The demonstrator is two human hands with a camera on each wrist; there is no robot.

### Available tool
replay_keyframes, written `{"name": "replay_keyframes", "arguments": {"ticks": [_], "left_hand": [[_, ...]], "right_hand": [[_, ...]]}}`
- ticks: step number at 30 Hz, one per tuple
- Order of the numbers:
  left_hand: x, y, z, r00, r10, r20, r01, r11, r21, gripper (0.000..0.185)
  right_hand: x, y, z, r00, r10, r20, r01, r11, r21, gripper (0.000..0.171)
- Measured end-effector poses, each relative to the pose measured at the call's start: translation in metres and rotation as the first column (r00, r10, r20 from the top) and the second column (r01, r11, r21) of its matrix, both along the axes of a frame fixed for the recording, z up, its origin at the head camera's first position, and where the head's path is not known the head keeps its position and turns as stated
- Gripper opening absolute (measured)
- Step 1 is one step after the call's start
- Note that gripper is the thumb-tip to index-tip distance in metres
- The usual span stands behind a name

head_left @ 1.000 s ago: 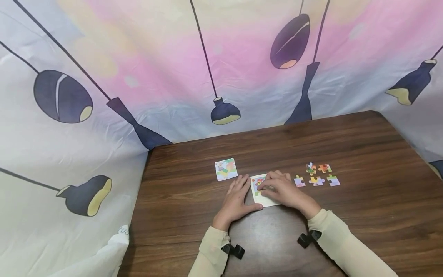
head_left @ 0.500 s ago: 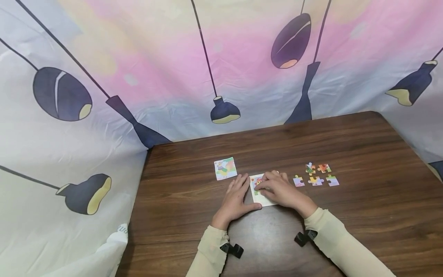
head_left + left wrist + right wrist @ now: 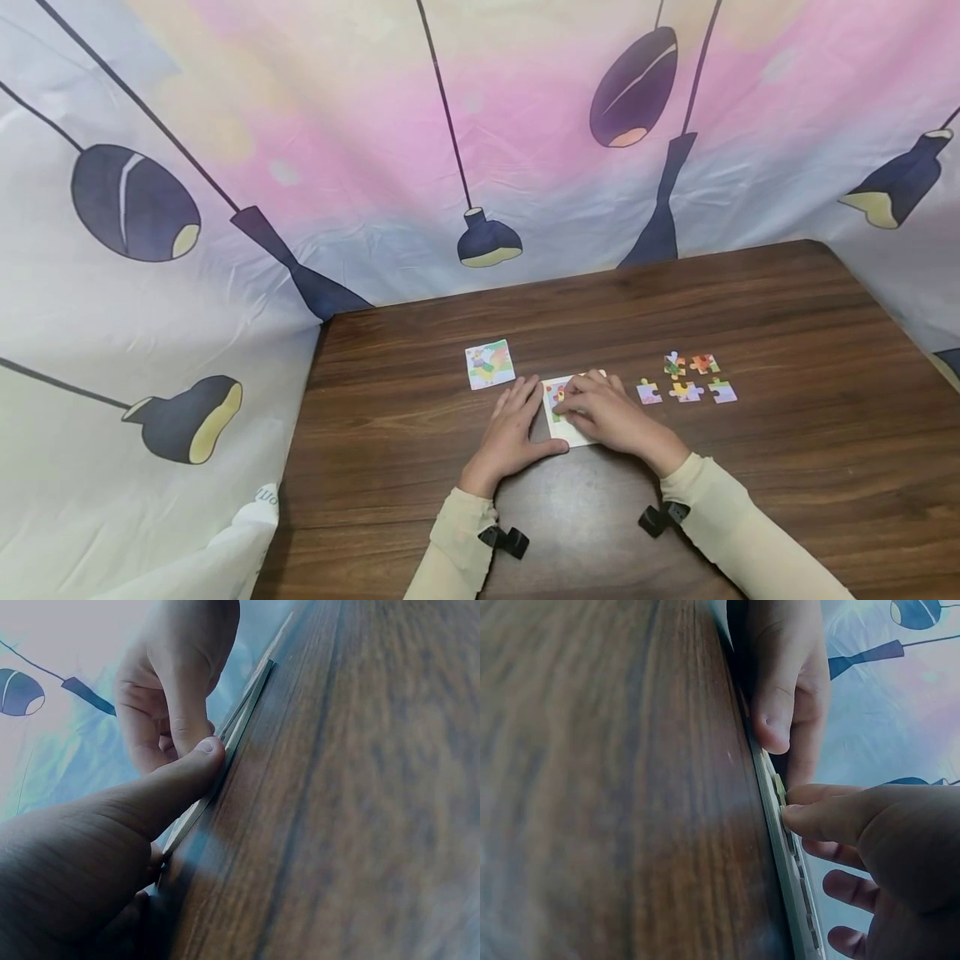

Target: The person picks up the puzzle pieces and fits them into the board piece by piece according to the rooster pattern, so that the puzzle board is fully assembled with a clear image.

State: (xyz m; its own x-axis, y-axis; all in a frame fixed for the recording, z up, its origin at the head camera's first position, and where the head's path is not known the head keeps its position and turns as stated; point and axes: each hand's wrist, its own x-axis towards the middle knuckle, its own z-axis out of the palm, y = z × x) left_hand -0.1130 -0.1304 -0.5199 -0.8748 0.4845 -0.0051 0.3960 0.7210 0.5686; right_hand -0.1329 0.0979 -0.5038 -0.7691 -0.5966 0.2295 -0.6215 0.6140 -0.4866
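Note:
A white puzzle board (image 3: 564, 432) lies on the brown table (image 3: 787, 317) in front of me. My left hand (image 3: 513, 425) lies flat against the board's left side, fingers straight, with its thumb (image 3: 187, 769) along the near edge (image 3: 247, 705). My right hand (image 3: 603, 408) rests over the board and covers most of it. Its thumb and forefinger pinch a small puzzle piece (image 3: 780, 787) down on the board (image 3: 784, 870). A few coloured pieces show on the board at the upper left.
Several loose puzzle pieces (image 3: 686, 379) lie in two rows to the right of the board. A small picture card (image 3: 490, 364) lies to its upper left. A printed curtain (image 3: 480, 125) hangs round the table's far and side edges.
Both hands stay at the board. The right hand's fingers have shifted only slightly over the piece.

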Motion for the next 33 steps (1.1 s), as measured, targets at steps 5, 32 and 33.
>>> {"name": "replay_keyframes", "arguments": {"ticks": [5,32,33], "left_hand": [[0.0001,0.0003,-0.0006,1.0,0.0,0.006,0.0,1.0,0.011,0.103],[0.0005,-0.0004,0.0012,1.0,-0.005,0.008,0.005,1.0,0.008,0.103],[0.0005,-0.0003,0.0013,1.0,-0.006,0.008,0.006,1.0,0.006,0.103]], "right_hand": [[0.0012,-0.0005,0.0006,1.0,0.005,-0.025,-0.004,0.999,0.035,0.017],[0.0031,-0.0092,0.0053,1.0,0.008,-0.007,-0.007,0.998,0.068,0.016],[0.003,-0.0089,0.0056,1.0,0.009,0.002,-0.009,0.998,0.066,0.016]]}}
